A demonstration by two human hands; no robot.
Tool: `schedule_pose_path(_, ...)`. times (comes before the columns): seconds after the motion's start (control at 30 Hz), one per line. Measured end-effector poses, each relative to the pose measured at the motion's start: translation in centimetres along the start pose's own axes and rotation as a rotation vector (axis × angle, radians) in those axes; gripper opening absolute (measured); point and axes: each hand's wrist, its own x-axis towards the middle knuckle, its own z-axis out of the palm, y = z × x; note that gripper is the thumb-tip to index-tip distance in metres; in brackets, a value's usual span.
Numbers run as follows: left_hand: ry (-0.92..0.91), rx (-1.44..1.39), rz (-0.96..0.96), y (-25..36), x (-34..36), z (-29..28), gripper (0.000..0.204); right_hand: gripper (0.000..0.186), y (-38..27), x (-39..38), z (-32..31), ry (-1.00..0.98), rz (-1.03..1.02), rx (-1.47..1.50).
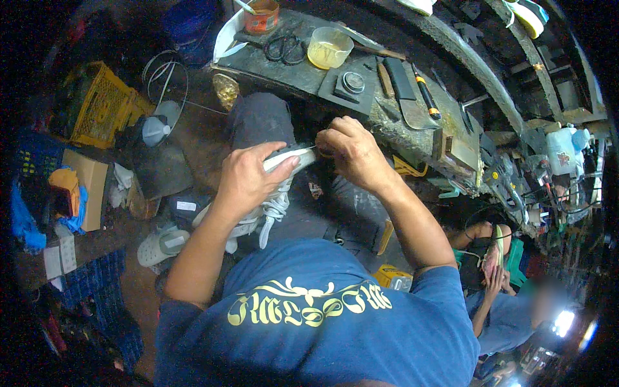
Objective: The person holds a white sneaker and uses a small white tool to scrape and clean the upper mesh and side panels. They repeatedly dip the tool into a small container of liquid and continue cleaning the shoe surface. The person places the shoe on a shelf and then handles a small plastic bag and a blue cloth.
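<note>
Over my raised leg, my left hand (248, 174) grips a shoe (303, 158) with a white sole edge and a grey upper, fingers on top and thumb along the side. Loose white laces (274, 206) dangle below it. At the shoe's right end my right hand (348, 151) is closed, fingertips pinched on a thin thing at the sole edge, too small and hidden to name.
Ahead, a workbench (261, 64) holds scissors (284, 51), an orange tin (261, 19), a cup (329, 48) and hand tools (425, 97). Yellow crate (97, 103) and cardboard box (93, 187) lie left. A co-worker (496, 309) holds a shoe at lower right.
</note>
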Motion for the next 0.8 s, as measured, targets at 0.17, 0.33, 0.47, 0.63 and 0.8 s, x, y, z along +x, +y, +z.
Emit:
schedule_pose_path(0.17, -0.009, 0.007, 0.012, 0.0, -0.1, 0.0, 0.045, 0.035, -1.1, 0.7, -0.7, -0.050, 0.012, -0.072)
schedule_pose_path(0.33, 0.020, 0.076, 0.051, 0.1, -0.2, 0.6, 0.042, 0.029, -3.5, 1.4, -1.8, -0.123, -0.028, -0.318)
schedule_pose_path(0.47, 0.009, 0.195, 0.053, 0.6, -0.3, 1.0, 0.039, 0.021, -5.1, 2.4, -1.6, -0.176, -0.094, -0.420)
schedule_pose_path(0.63, -0.046, 0.257, 0.025, 1.2, -0.4, 0.8, 0.039, 0.020, -5.9, 3.4, -1.0, -0.155, -0.195, -0.421)
schedule_pose_path(0.8, 0.010, 0.175, 0.028, 0.5, -0.4, 0.7, 0.041, 0.020, -4.5, 3.4, -1.4, -0.102, -0.250, -0.216)
